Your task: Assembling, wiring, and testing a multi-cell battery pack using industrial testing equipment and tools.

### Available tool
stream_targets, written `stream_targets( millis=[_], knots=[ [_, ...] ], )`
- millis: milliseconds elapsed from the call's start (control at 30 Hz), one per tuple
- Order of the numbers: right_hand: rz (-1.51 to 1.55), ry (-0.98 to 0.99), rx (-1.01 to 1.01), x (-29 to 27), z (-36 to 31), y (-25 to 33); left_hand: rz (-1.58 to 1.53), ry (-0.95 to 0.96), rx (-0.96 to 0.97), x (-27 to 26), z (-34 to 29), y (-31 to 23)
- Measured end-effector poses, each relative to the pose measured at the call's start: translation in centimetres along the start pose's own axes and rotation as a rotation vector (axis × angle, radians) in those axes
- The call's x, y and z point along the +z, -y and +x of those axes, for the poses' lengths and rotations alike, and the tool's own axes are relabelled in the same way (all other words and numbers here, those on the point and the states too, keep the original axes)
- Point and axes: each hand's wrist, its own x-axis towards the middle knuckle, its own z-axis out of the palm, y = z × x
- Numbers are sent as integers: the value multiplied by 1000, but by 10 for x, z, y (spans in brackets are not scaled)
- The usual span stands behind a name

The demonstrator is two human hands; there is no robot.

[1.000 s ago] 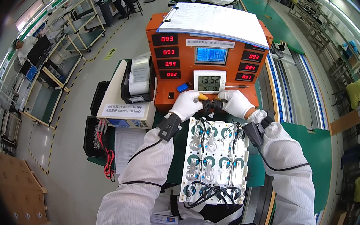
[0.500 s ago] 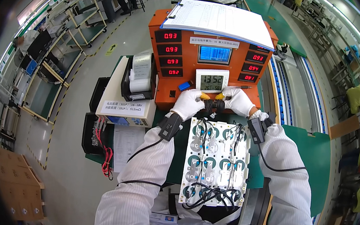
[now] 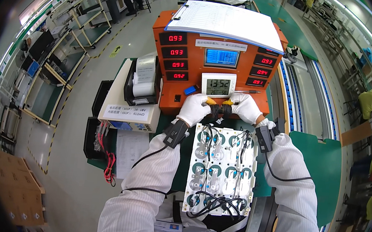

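Note:
My left hand [image 3: 194, 108], in a white glove with yellow fingertips, closes on the left side of a bundle of black cable [image 3: 218, 112]. On the bundle's right side, my right hand [image 3: 246, 108] pinches it in a matching glove. The bundle sits between the hands, at the front of an orange test box [image 3: 187, 99]; its ends are partly hidden by the fingers. Just nearer to me lies a white battery module [image 3: 224, 162] with round cells, metal strips and thin black wires. Thicker black leads [image 3: 218, 200] gather at its near end.
Red digit displays and a blue screen [image 3: 221, 57] face me on the orange box, with a clipboard [image 3: 226, 25] on top. A white clock [image 3: 218, 84] stands behind my hands. Left are a printer [image 3: 143, 83], a beige meter [image 3: 129, 118] and red leads [image 3: 110, 167]. A roller conveyor [image 3: 293, 95] runs right.
Both hands keep their hold on the cable bundle, with only slight finger movement. My right forearm has drawn a little to the left, and the view has shifted slightly.

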Motion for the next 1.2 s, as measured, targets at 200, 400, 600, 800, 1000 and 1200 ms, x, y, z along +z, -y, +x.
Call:
stream_targets(
  millis=[200,400,600,800,1000,1200],
  knots=[
    [110,-9,-34,3,2,-3,-6,-96,67,6,-3,4],
    [77,-16,-10,1,2,1,-721,-71,-78,9,-2,-3],
    [241,1,73,0,-3,18,-562,-26,-66,1,-6,-6],
    [142,215,83,-23,-23,79,-317,160,-70,-41,-7,-46],
    [-420,112,109,-1,-42,107,-41,229,46,-41,-23,-85],
    [-332,-39,-8,13,-57,94,235,-85,211,-15,-34,-76]
  ],
)
